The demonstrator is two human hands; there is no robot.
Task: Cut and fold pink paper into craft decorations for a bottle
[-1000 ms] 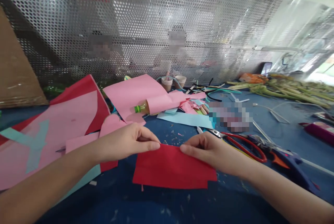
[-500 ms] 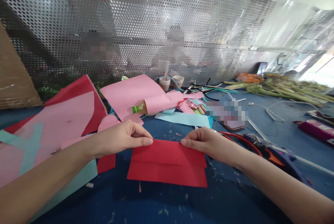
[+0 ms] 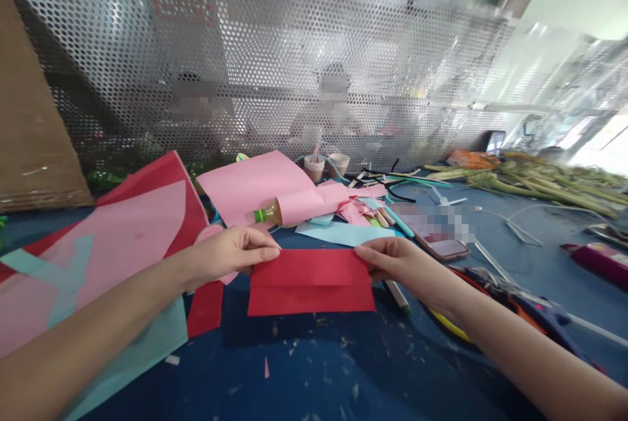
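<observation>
A folded sheet of red paper [image 3: 311, 280] hangs between my two hands above the blue tabletop. Its upper layer is shorter than the lower one, which shows as a strip along the bottom. My left hand [image 3: 240, 252] pinches the top left corner between thumb and fingers. At the top right corner my right hand [image 3: 387, 256] grips it in the same way. A small red paper piece [image 3: 205, 308] lies on the table below my left wrist. Beneath my right hand a marker-like stick [image 3: 396, 297] is partly hidden.
Pink sheets [image 3: 260, 179] and a green-capped bottle [image 3: 269, 213] lie behind my hands. A phone [image 3: 439, 241] and a glue gun [image 3: 544, 316] are on the right, plant stalks [image 3: 549, 182] farther back. Cardboard [image 3: 34, 114] stands at left, before a perforated silvery sheet [image 3: 275, 48].
The red paper has risen and is held flatter and straighter. My hands have moved apart to its corners, the right one shifting right. The camera view has tilted slightly upward.
</observation>
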